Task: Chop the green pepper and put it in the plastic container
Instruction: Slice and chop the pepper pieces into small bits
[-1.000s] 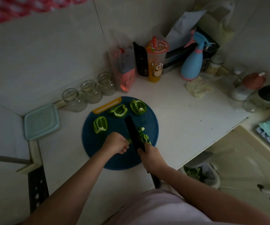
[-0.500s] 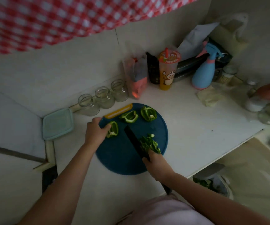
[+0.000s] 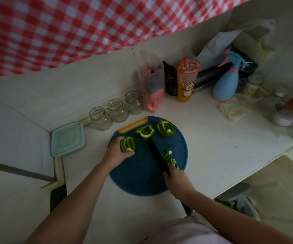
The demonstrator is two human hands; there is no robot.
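The left hand (image 3: 117, 152) has its grip curled around a pepper piece (image 3: 127, 144) at the left edge of the round blue cutting board (image 3: 138, 176), thumb under it and fingers wrapped over its far side. The right hand (image 3: 175, 178) is pressed together around the handle of a dark knife (image 3: 155, 154), whose blade lies across the middle of the board, tip pointing toward the back of the desk (image 3: 212, 138). Just right of the blade, touching it, sits a small heap of chopped pepper (image 3: 169, 158).

Two more uncut pieces wait at the back edge of the board: a middle piece (image 3: 145, 132) and a right piece (image 3: 165, 128). The plastic container (image 3: 68, 139), pale green and square, rests at the desk's left corner, apart from the board; it looks lidded or upside down, and I cannot tell which.

The step in hand seems to be fetching the next piece for chopping, so the task is roughly a quarter through. The next move likely calls for bringing that piece under the blade, laying it flat, and tucking the fingertips back.

The knife handle is buried in the right hand. Whether the held piece is lifted or resting on the board is unclear. The light is dim, and the clutter along the back wall is hard to make out.
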